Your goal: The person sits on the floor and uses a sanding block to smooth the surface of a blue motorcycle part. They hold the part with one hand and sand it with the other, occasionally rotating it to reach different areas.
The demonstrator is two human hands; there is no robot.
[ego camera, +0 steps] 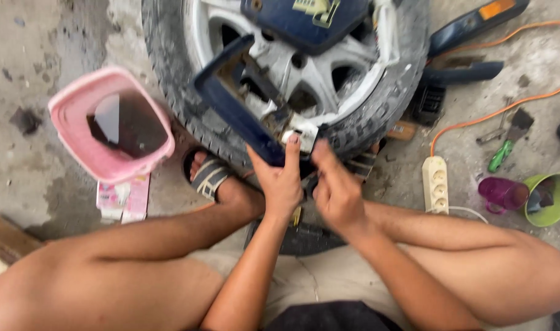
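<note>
A car wheel (pixel 366 116) with a silver rim lies flat on the concrete floor. A dark blue plastic part (pixel 231 104) rests across it, bearing a small white connector (pixel 301 132) at its near end. My left hand (pixel 280 181) holds the near end of the blue part, with a fingertip touching the white connector. My right hand (pixel 335 187) is just right of it, fingers curled near the same end; what it holds is hidden. I sit cross-legged, a sandalled foot (pixel 209 175) against the tyre.
A pink bucket (pixel 78 147) of dark water stands left of the wheel, over a small pink packet (pixel 122 199). To the right lie a white power strip (pixel 435 184), orange cable (pixel 494 113), a green-handled brush (pixel 503 150), a purple cup (pixel 500 193) and a green cup (pixel 552 205).
</note>
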